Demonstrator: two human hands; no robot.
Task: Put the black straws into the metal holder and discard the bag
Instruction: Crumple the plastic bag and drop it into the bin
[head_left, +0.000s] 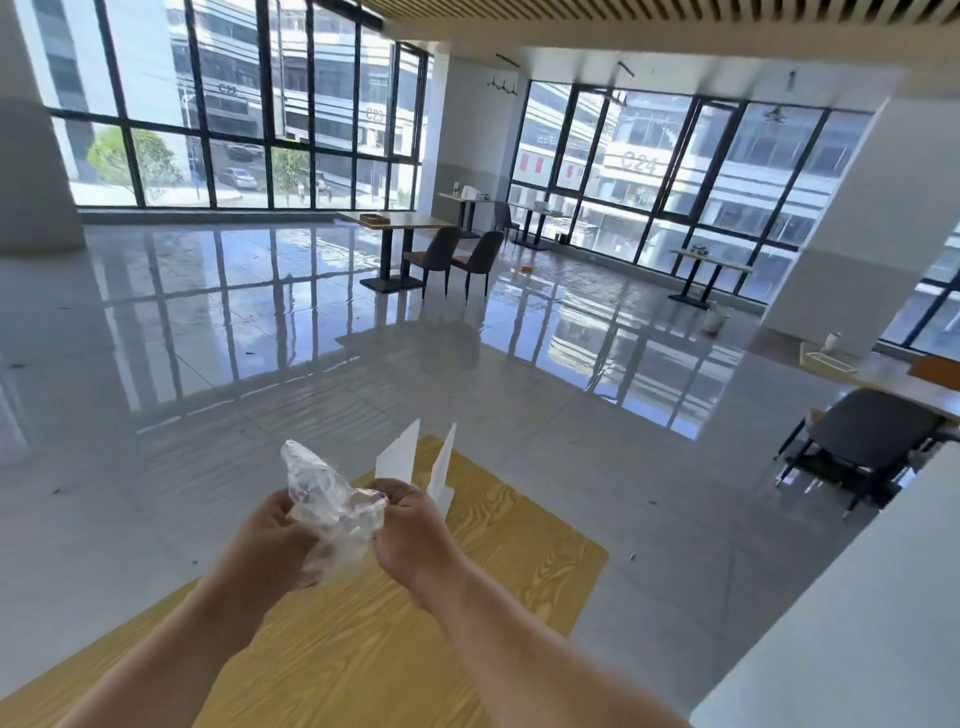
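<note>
This looks like a café or canteen hall in a commercial block. Under the left grip (270, 535) and right grip (410, 530) lies a wood-grain table (363, 649), with white upright panels (397, 457) just beyond the right grip. Far beyond both stands a pedestal dining table (395, 221) with two dark padded chairs (436, 249). Well to the right are another table (893, 382) and a dark chair (862, 441). A glossy tiled floor (260, 338) runs to tall black-framed windows (234, 104), which face a building marked C24 (639, 162).
</note>
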